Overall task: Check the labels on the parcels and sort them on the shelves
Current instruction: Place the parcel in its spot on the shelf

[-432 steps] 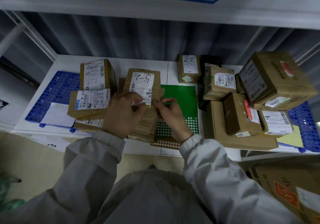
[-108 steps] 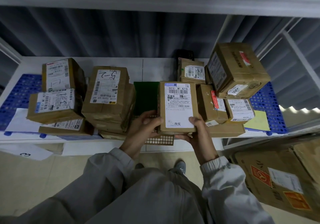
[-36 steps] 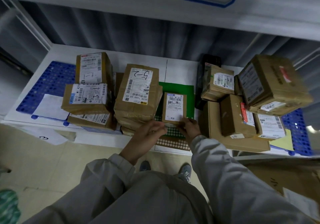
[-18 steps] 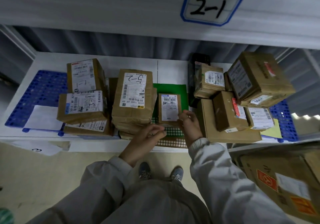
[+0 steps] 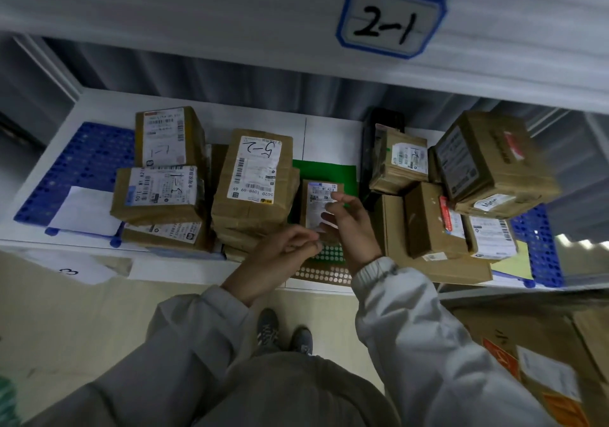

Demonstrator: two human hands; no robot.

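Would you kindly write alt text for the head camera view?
Both hands hover over a small labelled parcel lying on a green sheet on a white shelf; stacks of brown parcels flank it, one marked 5-2.

I have a single head-worn wide-angle view, looking steeply down and forward from close range. The shelf (image 5: pixel 329 136) crosses mid-frame, the "2-1" tag (image 5: pixel 390 19) sits upper right, and my feet (image 5: pixel 283 332) and the floor (image 5: pixel 82 321) fill the bottom.
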